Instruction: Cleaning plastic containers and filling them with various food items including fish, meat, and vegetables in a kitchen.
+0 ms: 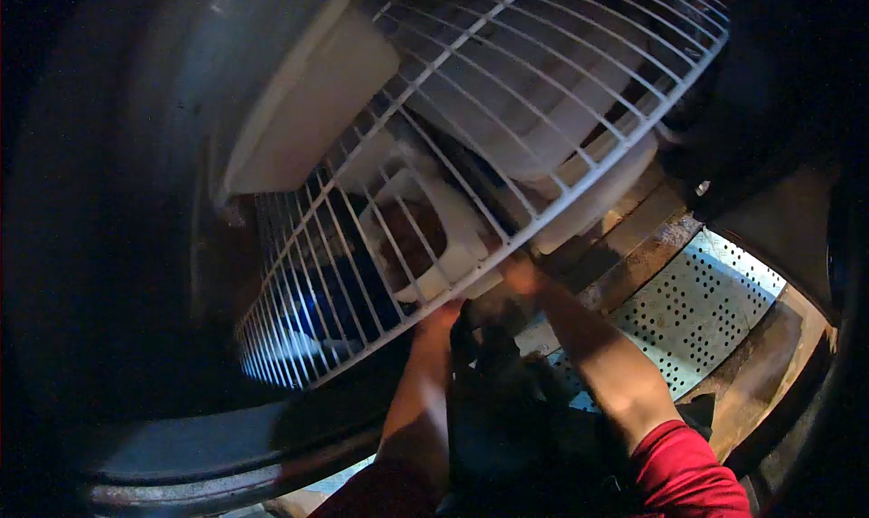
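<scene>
My left hand [440,312] and my right hand [521,275] reach under the front rail of a white wire shelf [584,181]. Both are at the near end of a white plastic tub [463,227], left at its front edge and right at its right side. They appear to grip it, though the fingers are mostly hidden and blurred. Something reddish-brown [409,236] lies inside the tub, visible through the wires.
A pale plastic bin [319,104] rests above the wire shelf. Another large pale container [502,111] shows through the wires. Dark blue material [333,304] lies left of the tub. A perforated metal plate [706,307] lies on the floor at right. A dark ledge [197,443] curves along the lower left.
</scene>
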The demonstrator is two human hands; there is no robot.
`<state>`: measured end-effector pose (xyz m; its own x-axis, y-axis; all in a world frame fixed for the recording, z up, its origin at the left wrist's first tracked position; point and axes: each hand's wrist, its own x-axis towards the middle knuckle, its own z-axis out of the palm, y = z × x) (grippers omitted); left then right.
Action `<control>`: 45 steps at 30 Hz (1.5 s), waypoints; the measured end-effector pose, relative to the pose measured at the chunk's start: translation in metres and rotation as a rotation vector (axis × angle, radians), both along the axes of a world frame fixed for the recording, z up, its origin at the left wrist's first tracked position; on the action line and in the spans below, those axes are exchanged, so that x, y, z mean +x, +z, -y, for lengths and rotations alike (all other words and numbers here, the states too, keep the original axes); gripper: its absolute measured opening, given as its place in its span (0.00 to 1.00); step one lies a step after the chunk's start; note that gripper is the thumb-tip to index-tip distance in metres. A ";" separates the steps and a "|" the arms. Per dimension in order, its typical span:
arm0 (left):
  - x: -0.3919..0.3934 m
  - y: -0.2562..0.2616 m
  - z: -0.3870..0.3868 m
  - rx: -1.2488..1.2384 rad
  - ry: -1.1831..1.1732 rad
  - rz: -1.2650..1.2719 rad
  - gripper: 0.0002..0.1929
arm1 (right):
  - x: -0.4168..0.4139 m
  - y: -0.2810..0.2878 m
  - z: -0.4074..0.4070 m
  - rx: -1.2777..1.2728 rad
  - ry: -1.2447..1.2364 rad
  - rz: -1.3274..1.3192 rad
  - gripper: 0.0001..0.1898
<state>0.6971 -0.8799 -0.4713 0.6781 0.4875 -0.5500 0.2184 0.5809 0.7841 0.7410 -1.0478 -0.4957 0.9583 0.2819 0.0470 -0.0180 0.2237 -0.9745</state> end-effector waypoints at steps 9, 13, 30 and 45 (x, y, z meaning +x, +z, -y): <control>0.019 0.023 0.041 -0.155 -0.134 0.089 0.25 | 0.004 -0.038 0.032 0.311 0.160 -0.511 0.24; 0.015 0.033 0.040 -0.160 -0.157 0.124 0.25 | -0.001 0.021 0.032 0.077 0.248 -0.451 0.29; -0.122 0.127 0.091 -0.345 -0.539 -0.120 0.26 | -0.124 0.113 0.103 -0.342 0.069 -0.223 0.26; -0.222 0.341 0.194 -1.218 -1.455 -0.367 0.27 | -0.382 0.444 0.238 -0.496 -0.851 -0.143 0.26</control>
<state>0.4753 -1.0736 -0.1302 -0.0617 -0.9538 -0.2940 0.9980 -0.0557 -0.0288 0.3594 -1.2856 -0.0518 0.8376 -0.5458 -0.0219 -0.1654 -0.2153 -0.9624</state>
